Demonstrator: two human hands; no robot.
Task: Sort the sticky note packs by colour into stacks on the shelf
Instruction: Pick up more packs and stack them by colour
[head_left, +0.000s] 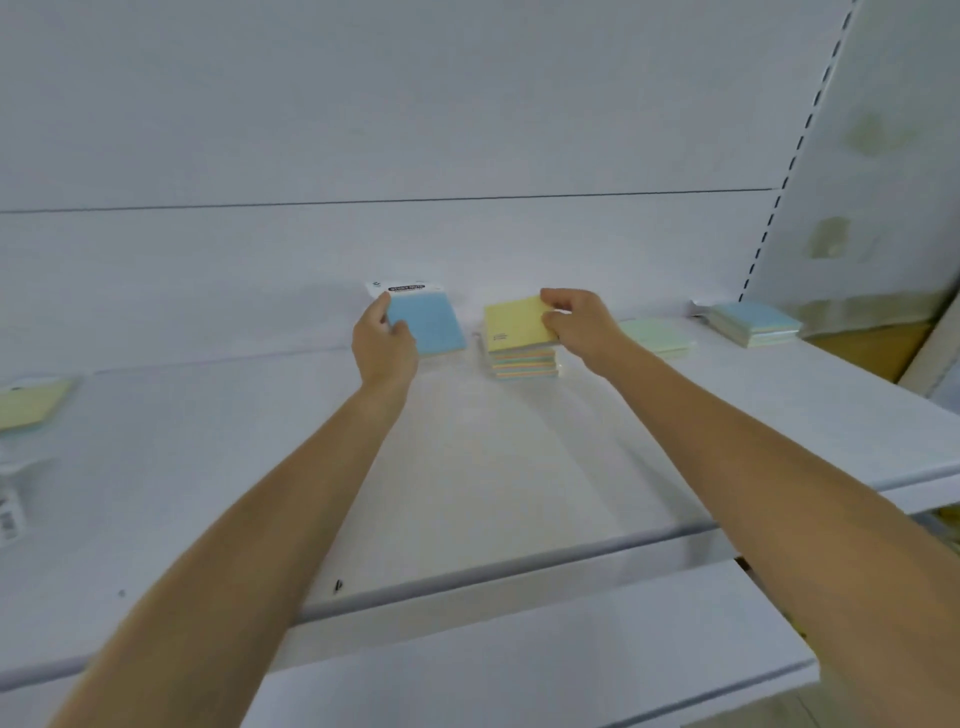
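White shelf (467, 467), white back panel (363, 130) behind it, slotted upright (795, 150) at the right end, brown cardboard (867, 348) past the rear right corner, blurred tags (9, 514) at the left edge, lower shelf (519, 649) below the front lip. Nothing stands between the two bare arms and the packs. Five spots with packs, all along the rear edge except one. Left hand (384, 343) grips a blue pack (431, 325) near rear centre, thumb across its near left face, fingers behind its top left corner. The pack is tilted up toward the panel, with a white header card and a black label on top, text unreadable; can't tell if its lower edge touches the shelf. Just right of it, right hand (576, 322) pinches the right edge of a yellow pack (514, 322) between thumb and curled fingers. It has a small dark print at its lower left and sits over a mixed stack (524, 364) of orange, green, blue and yellow layers, count unclear. Can't tell if it rests on the stack or is lifted off. Further right, one pale green pack (660, 338) lies flat, partly behind the right wrist. At the rear right corner is a short stack, blue on top (753, 322). One more yellow pack (31, 402), cut off by the frame, lies at the left end, well apart from the rest.
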